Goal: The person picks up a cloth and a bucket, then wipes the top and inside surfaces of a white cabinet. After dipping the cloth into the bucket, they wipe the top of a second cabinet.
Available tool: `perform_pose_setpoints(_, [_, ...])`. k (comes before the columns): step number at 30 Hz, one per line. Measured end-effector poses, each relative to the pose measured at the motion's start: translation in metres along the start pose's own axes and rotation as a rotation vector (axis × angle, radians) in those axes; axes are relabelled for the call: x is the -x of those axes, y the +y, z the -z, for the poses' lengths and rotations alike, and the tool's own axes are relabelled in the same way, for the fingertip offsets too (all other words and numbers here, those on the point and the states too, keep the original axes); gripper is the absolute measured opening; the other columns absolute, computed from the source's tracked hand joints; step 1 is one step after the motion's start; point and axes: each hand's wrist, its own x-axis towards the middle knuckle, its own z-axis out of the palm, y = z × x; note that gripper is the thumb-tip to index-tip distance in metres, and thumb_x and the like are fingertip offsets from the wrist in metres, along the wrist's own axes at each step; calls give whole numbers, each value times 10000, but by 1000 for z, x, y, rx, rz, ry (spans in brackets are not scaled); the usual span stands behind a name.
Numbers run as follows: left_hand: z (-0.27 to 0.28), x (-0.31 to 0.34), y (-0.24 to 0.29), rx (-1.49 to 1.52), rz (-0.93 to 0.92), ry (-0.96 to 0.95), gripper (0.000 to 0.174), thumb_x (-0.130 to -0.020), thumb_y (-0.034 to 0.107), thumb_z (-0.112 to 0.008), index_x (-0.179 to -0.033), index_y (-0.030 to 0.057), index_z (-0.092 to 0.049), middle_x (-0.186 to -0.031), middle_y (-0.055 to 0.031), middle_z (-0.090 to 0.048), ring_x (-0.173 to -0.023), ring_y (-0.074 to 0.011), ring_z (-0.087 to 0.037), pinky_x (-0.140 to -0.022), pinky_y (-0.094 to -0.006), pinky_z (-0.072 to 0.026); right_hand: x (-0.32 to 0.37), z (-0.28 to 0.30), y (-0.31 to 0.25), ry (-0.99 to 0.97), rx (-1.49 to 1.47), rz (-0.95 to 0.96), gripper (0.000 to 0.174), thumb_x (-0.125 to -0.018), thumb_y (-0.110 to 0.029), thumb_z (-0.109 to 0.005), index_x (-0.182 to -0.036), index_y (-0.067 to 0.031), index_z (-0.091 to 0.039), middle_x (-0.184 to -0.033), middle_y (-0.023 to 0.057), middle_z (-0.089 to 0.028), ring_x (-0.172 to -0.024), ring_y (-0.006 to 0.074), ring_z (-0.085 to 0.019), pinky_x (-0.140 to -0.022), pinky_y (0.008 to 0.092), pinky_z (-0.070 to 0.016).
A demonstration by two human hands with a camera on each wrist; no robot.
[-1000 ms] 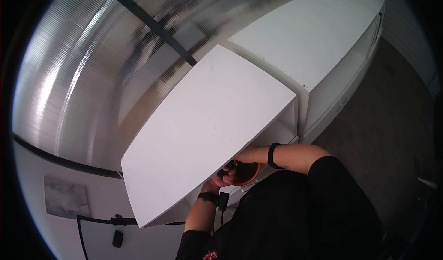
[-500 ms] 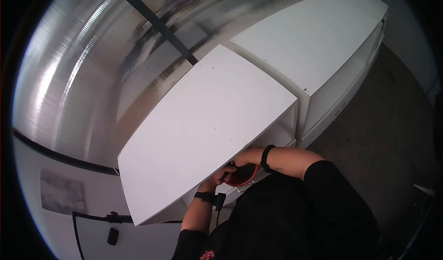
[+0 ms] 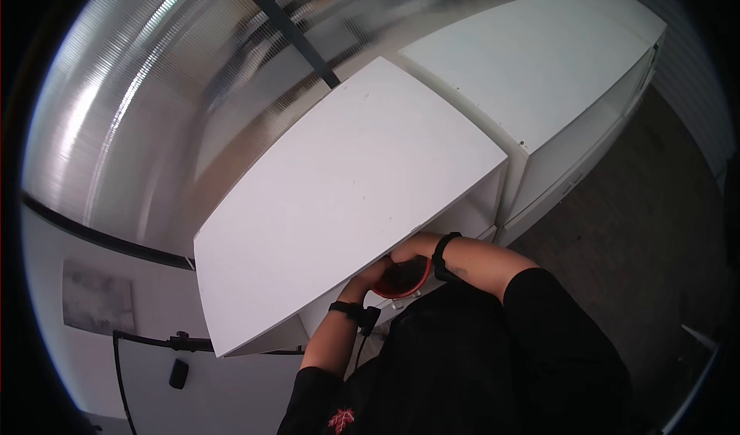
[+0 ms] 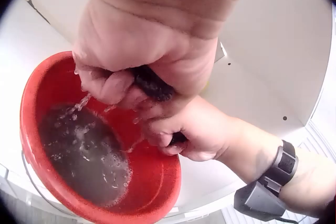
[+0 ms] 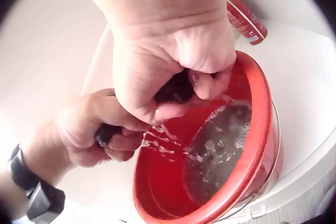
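A dark wet cloth (image 4: 152, 83) is bunched in both fists above a red bucket (image 4: 31, 108). In the left wrist view my left hand (image 4: 142, 50) grips it with curled fingers, and water streams from that fist. Close beside it, my right hand (image 5: 173, 50) squeezes another part of the cloth, which shows dark between thumb and fingers in the right wrist view. Murky, splashing water (image 4: 84, 155) lies in the bucket. The head view has both hands partly under the cabinet top's front edge, with the cloth hidden.
The bucket stands within the open compartment of a white cabinet (image 3: 347, 180), whose top overhangs the hands. A red can (image 5: 247, 22) is behind the bucket. A second white cabinet (image 3: 532, 57) stands alongside, and a thin wire handle (image 5: 275, 145) hangs on the bucket's side.
Both hands have shifted toward the cabinet opening, and more of the bucket shows in the head view. The dark cloth, visible between the hands earlier, is now hidden there. The head view has shifted slightly.
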Motion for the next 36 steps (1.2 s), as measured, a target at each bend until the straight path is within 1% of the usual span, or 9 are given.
perform_pose_setpoints(2, [4,2,16,-3,102,-44,598,-685,242,-764,-1197,-1,-575,-1211,-173,-596,-1104,-299,-561,-959,-359,-433,2,1,0,-18,-21,-6,535,-658,-164,-680,-1176,-43,-621,-1186,205,-612,-1162,337,-552,-973,387,-439])
perform_pose_setpoints(5, [4,7,33,-44,100,1,626,-683,270,-769,-1206,-9,-567,-1249,-207,-570,-1160,-326,-544,-971,-381,-433,22,33,-24,64,-22,-16,405,-614,-132,-665,-1007,-39,-686,-988,203,-674,-958,320,-650,-794,397,-517])
perform_pose_setpoints(8, [-1,10,25,-209,-33,104,581,-708,295,-753,-1179,1,-582,-1188,-236,-597,-1125,-366,-567,-935,-400,-459,26,67,-44,-282,-146,-275,109,-511,-72,-591,-611,-40,-620,-514,131,-560,-445,234,-549,-387,361,-384])
perform_pose_setpoints(12, [-4,11,18,-321,45,92,448,-760,283,-702,-1128,45,-611,-1059,-237,-643,-999,-395,-618,-832,-423,-509,19,59,-32,-470,-283,-413,97,-519,-101,-578,-541,-91,-484,-485,47,-408,-410,172,-376,-380,314,-250])
perform_pose_setpoints(25, [3,5,5,-332,-81,134,381,-770,184,-668,-1120,38,-623,-1067,-195,-652,-1005,-357,-621,-859,-407,-492,20,66,-38,-394,-540,-526,141,-524,-78,-615,-564,-109,-483,-498,26,-403,-412,131,-372,-389,256,-250])
perform_pose_setpoints(28, [8,7,-4,-205,-180,212,386,-742,147,-690,-1102,23,-628,-1044,-161,-664,-971,-313,-630,-869,-381,-487,22,58,-38,-310,-520,-418,152,-552,-131,-671,-672,-90,-589,-521,63,-478,-425,157,-459,-378,281,-329])
perform_pose_setpoints(30, [10,8,-13,35,110,106,423,-749,112,-701,-1155,32,-610,-1034,-139,-664,-967,-299,-619,-890,-377,-475,23,52,-34,-241,-403,-311,385,-589,-192,-727,-939,-48,-653,-756,147,-631,-677,229,-635,-553,356,-503])
perform_pose_setpoints(34, [-7,1,-83,403,-14,258,336,-784,111,-702,-1101,57,-604,-928,-99,-647,-804,-226,-626,-709,-318,-520,48,56,-37,87,-208,89,580,-634,-214,-737,-1160,-18,-593,-1104,207,-620,-1042,290,-611,-863,404,-501])
perform_pose_setpoints(36, [15,11,-61,1073,629,-18,187,-871,228,-647,-991,101,-582,-794,-46,-587,-602,-115,-538,-495,-198,-445,67,82,-62,-2,2,-71,580,-702,-150,-681,-1252,-44,-531,-1309,203,-508,-1217,318,-491,-1000,423,-404])
